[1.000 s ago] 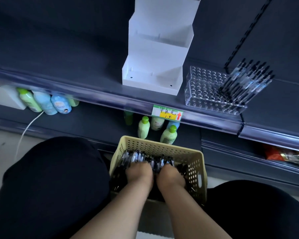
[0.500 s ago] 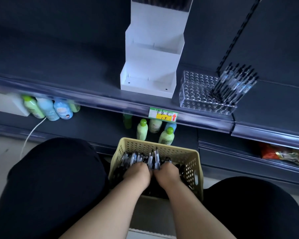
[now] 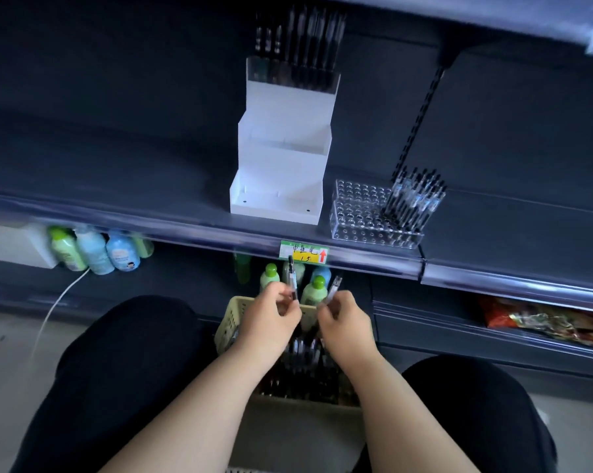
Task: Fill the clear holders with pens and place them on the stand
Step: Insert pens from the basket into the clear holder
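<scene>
1 pen (image 3: 292,279) pinched upright in left hand (image 3: 271,317), 2nd pen (image 3: 334,289) gripped by right hand (image 3: 344,322), both held above yellow basket (image 3: 232,322)

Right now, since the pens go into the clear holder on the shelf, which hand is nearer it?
Right. The right hand sits below the left end of the clear holder; the left hand is farther left, below the white stand.

My left hand (image 3: 271,314) pinches a pen (image 3: 292,278) above the yellow basket (image 3: 232,319); my right hand (image 3: 344,322) pinches a second pen (image 3: 334,288) just beside it. Farther off, the clear holder (image 3: 360,213) stands right of the white stand (image 3: 281,172).
</scene>
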